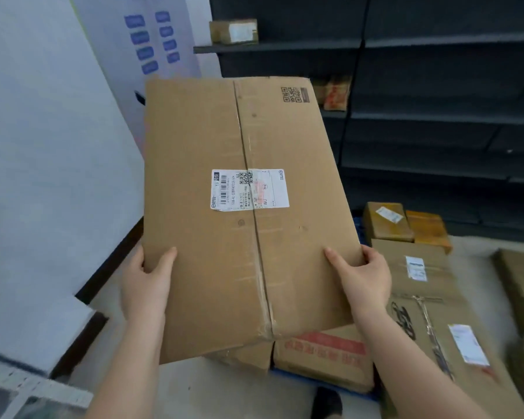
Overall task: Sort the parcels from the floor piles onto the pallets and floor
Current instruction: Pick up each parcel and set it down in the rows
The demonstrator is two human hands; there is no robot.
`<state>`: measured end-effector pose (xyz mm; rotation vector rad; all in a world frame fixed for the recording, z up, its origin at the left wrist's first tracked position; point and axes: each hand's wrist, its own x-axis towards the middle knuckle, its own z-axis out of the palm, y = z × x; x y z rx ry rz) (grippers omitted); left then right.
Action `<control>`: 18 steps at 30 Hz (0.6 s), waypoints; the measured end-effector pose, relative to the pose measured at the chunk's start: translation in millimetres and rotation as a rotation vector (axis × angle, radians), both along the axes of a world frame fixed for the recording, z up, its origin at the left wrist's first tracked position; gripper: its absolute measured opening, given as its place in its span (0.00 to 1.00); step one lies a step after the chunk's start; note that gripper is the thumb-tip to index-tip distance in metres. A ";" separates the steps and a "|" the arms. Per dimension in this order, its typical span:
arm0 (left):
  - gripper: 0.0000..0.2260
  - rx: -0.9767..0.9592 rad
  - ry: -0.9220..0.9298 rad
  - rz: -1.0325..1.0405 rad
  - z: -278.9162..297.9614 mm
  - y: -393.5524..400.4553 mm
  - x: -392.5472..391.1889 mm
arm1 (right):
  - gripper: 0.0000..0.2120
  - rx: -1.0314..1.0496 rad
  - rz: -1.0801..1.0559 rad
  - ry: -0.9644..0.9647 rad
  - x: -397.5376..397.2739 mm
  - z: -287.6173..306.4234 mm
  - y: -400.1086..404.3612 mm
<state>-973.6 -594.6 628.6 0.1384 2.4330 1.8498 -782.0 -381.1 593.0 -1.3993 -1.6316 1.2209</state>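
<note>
A person holds a large flat cardboard box up in front of them with both hands, clear of the floor and tilted so its broad taped face looks toward the camera. The left hand grasps the box's lower left edge, thumb lying on the front face and the other fingers hidden behind. The right hand has the same grip on the lower right edge, thumb on the front, fingers wrapped around the side. A white shipping label sits near the middle of the face, across the tape seam, and a printed QR mark shows at the top right corner.

Below the held box lie other parcels: a carton with red print on a blue pallet, and just to its right a long brown carton with white labels. Farther back two small boxes sit close together by the dark shelving. A small parcel rests on an upper shelf. A pale wall stands to the left.
</note>
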 end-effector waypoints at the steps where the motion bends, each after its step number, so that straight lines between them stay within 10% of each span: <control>1: 0.30 -0.012 -0.017 -0.026 -7.6 24.0 -8.1 | 0.37 -0.009 -0.025 -0.012 -2.9 -6.3 19.0; 10: 0.19 -0.132 -0.210 -0.176 -94.4 273.4 -85.3 | 0.38 -0.120 -0.181 -0.256 -45.3 -90.2 226.7; 15: 0.37 -0.237 -0.309 -0.266 -191.8 393.7 -146.5 | 0.37 -0.152 -0.192 -0.386 -76.4 -179.9 319.8; 18: 0.23 -0.277 -0.340 -0.326 -245.5 453.4 -170.4 | 0.43 -0.189 -0.193 -0.432 -94.8 -239.7 367.3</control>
